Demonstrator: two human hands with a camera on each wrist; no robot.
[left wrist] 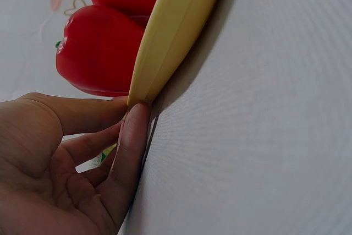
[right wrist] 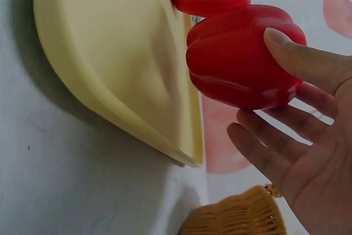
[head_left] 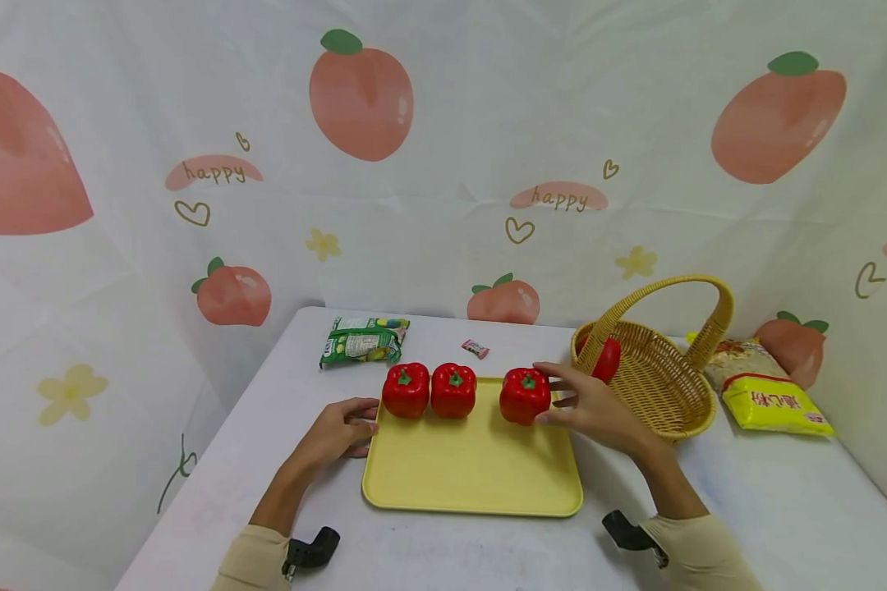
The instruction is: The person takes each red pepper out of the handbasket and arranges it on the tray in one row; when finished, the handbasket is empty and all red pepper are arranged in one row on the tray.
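A yellow tray (head_left: 473,472) lies on the white table. At its left edge my left hand (head_left: 337,428) pinches the rim; the left wrist view shows the thumb and a finger meeting at the tray edge (left wrist: 168,42). Two red bell peppers (head_left: 405,391) (head_left: 453,391) with green stems sit side by side at the tray's back left. My right hand (head_left: 595,410) holds a third red bell pepper (head_left: 525,397) over the back right part. In the right wrist view the thumb is on that pepper (right wrist: 242,59), with fingers below and behind it.
Right of the tray stands a yellow wicker basket (head_left: 654,377) with a tall handle and a red item (head_left: 608,361) inside. A yellow-and-clear food bag (head_left: 776,402) lies beyond it. Behind the tray are a green snack packet (head_left: 365,341) and a small pink wrapped candy (head_left: 476,349).
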